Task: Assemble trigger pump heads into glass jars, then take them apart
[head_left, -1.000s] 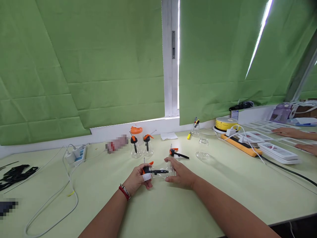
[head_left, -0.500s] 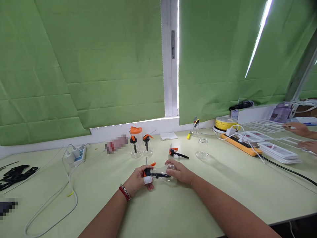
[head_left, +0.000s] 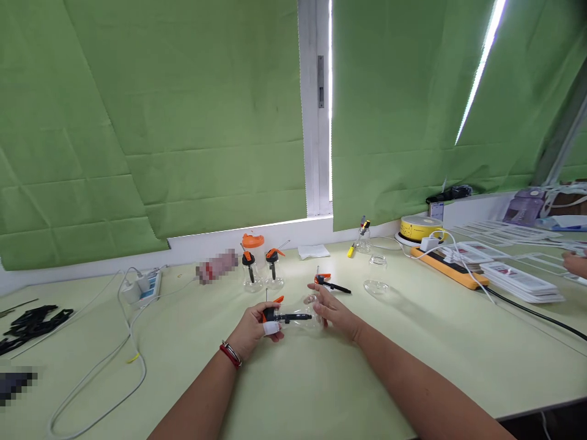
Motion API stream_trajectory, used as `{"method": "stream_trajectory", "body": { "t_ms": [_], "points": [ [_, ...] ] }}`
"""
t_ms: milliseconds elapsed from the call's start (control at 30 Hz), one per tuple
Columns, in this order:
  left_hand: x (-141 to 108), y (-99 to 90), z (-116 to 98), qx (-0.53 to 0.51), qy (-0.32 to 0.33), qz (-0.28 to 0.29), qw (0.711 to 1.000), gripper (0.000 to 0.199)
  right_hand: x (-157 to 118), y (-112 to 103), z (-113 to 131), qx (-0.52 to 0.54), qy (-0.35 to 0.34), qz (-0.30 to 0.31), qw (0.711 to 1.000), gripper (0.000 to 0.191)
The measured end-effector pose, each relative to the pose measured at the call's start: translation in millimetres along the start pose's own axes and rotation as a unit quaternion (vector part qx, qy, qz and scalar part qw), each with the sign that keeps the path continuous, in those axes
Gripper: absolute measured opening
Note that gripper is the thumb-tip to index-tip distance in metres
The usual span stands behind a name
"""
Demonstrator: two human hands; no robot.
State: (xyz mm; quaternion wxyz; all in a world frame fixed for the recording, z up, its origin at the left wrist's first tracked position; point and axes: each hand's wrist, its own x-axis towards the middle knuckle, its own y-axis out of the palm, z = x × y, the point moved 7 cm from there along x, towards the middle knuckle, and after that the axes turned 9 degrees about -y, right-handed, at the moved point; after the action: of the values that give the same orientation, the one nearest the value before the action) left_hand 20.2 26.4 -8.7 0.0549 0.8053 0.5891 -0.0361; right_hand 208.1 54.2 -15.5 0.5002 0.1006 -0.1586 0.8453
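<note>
Green blinds hang behind a pale green worktable (head_left: 321,391) seen from above the person's own forearms. Near the middle of the table, the left hand (head_left: 253,327) pinches an orange-and-black pump head (head_left: 271,313) between thumb and fingers, its thin black tube pointing right into the mouth of a small clear bottle (head_left: 306,315) lying on its side. The right hand (head_left: 334,310) rests around the bottle's far end with fingers loosely curled, touching the glass rather than clamping it (how firmly it presses cannot be told). To do this well, the bottle would likely need holding level and still so the tube stays centred in the neck, with the pump head kept square to the opening. Just beyond the hands lies a second pump head (head_left: 326,282) on the table; further back stand two assembled bottles (head_left: 262,272) and an orange lid (head_left: 253,241). An empty jar (head_left: 376,274) sits to the right, near a yellow power strip (head_left: 452,267). A white cable (head_left: 114,373) trails at left. Another person's hand (head_left: 575,263) shows at the far right edge.
</note>
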Motion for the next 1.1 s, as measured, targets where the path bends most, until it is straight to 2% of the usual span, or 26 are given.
{"method": "stream_trajectory", "body": {
  "t_ms": [100,367,500,633,833,1100],
  "points": [
    [0.1,-6.3,-0.2,-0.008,0.003,-0.012,1.000,0.051,0.7,-1.3,5.4,0.053,-0.043,0.020,0.997,0.079],
    [-1.3,-7.6,-0.4,-0.006,0.000,-0.006,1.000,0.054,3.5,-5.0,1.1,-0.016,-0.074,0.042,0.996,0.072],
    [-1.4,-7.5,0.2,-0.002,-0.003,-0.003,1.000,0.056,2.9,-1.5,-0.6,0.003,-0.036,0.042,0.998,0.068],
    [-1.1,-5.8,0.0,0.005,0.002,0.007,1.000,0.054,1.0,-2.3,-5.5,-0.020,0.025,0.002,0.999,0.058],
    [-1.3,-3.2,1.1,0.010,0.002,0.020,1.000,0.055,-0.1,-0.1,-8.8,-0.021,0.079,-0.011,0.997,0.070],
    [-0.2,-1.3,2.9,0.005,-0.002,0.011,1.000,0.052,2.2,0.1,-17.0,-0.033,0.093,-0.025,0.995,0.078]
  ]
}}
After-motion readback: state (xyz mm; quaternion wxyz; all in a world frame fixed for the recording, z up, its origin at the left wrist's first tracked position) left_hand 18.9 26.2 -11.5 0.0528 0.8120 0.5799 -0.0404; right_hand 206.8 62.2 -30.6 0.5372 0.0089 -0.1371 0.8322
